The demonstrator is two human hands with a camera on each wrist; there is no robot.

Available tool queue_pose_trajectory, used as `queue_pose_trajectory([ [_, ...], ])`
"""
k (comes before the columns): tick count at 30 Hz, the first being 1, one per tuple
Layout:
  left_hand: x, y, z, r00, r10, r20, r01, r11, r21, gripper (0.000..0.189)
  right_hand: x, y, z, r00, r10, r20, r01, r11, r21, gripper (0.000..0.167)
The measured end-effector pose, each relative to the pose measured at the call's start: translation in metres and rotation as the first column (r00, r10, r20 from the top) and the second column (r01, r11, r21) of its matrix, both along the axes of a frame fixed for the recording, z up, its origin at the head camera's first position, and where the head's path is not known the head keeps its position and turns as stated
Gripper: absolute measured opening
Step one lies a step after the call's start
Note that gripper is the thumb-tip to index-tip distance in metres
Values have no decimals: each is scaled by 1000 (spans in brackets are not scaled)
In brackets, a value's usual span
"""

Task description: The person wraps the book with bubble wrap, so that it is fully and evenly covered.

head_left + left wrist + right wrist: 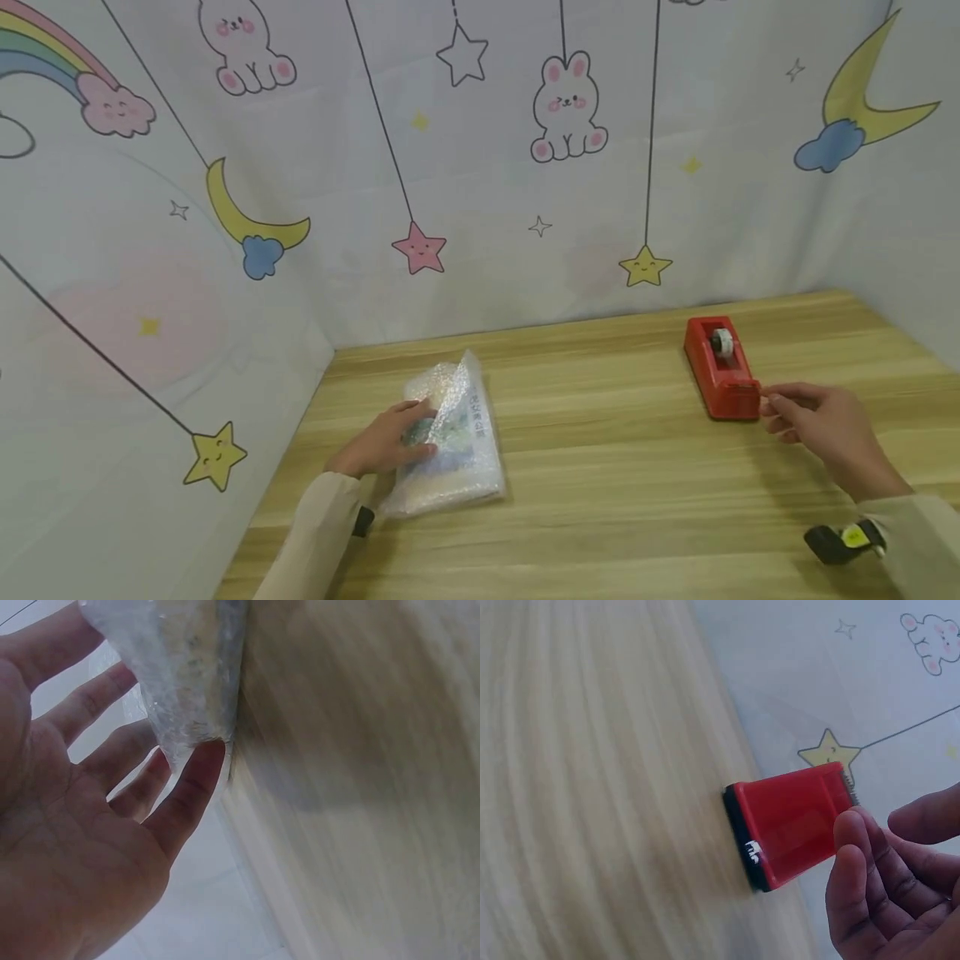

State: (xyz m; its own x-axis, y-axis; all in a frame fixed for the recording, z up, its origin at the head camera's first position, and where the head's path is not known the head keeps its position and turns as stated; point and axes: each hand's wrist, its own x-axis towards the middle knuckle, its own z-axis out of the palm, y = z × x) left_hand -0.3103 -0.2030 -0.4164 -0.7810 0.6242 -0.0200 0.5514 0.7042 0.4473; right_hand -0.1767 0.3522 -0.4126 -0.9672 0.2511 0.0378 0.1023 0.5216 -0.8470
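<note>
A thin flat item with a printed cover, likely a book, lies in clear bubble wrap [483, 450] on the left of the table. My left hand [386, 437] rests on its left side. The left wrist view shows those fingers [191, 787] spread and fairly straight along the wrap's edge. A red tape dispenser [720, 375] with a small roll of tape [722, 342] stands at the right. My right hand [821, 429] is at the dispenser's front right corner, fingers bent loosely beside its toothed cutter [850, 787]. No tape is visible between thumb and fingers.
The wood-grain table [600, 483] ends at a pale cloth backdrop [510, 283] printed with stars, moons and rabbits, which stands behind and at both sides. A black strap device [843, 542] is on the right wrist.
</note>
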Motion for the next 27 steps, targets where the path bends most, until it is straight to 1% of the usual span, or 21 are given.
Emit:
queue_pose_trajectory([
  [2,0,0,-1,1000,-5,-6,5,1000,-1,57,1,0,-3,1000,-6,24,6,1000,7,47],
  [5,1,0,-2,1000,2,9,-2,1000,7,56,1,-3,-6,999,-12,45,13,1000,-10,48],
  [10,1,0,-1,1000,3,5,-3,1000,10,57,-1,-6,-10,999,-36,40,41,992,-123,50],
  [12,1,-1,-1,1000,2,-2,-2,1000,8,57,-3,-6,-10,998,-41,40,47,984,-173,43],
  [14,2,-1,0,1000,2,-2,-2,1000,5,57,-5,-6,-12,998,-45,41,53,974,-220,31],
  [17,2,0,0,1000,12,14,-13,1000,8,58,-9,-6,-13,997,-64,53,76,959,-272,10],
  [18,2,0,0,1000,11,13,-11,1000,5,58,-10,-6,-14,996,-72,61,86,954,-289,8],
  [22,3,1,1,1000,8,25,-8,1000,11,57,-14,-4,-14,991,-81,104,115,921,-373,11],
  [24,3,2,1,1000,-1,12,1,1000,5,56,-15,-2,-13,990,-68,125,112,915,-389,11],
  [25,3,2,1,1000,3,18,-3,1000,8,56,-15,-1,-12,989,-60,135,108,917,-383,14],
  [26,3,2,1,1000,7,22,-7,1000,9,56,-15,0,-11,988,-48,144,99,923,-372,21],
  [27,3,2,1,1000,8,23,-8,1000,7,56,-15,0,-10,988,-41,151,92,934,-345,28],
])
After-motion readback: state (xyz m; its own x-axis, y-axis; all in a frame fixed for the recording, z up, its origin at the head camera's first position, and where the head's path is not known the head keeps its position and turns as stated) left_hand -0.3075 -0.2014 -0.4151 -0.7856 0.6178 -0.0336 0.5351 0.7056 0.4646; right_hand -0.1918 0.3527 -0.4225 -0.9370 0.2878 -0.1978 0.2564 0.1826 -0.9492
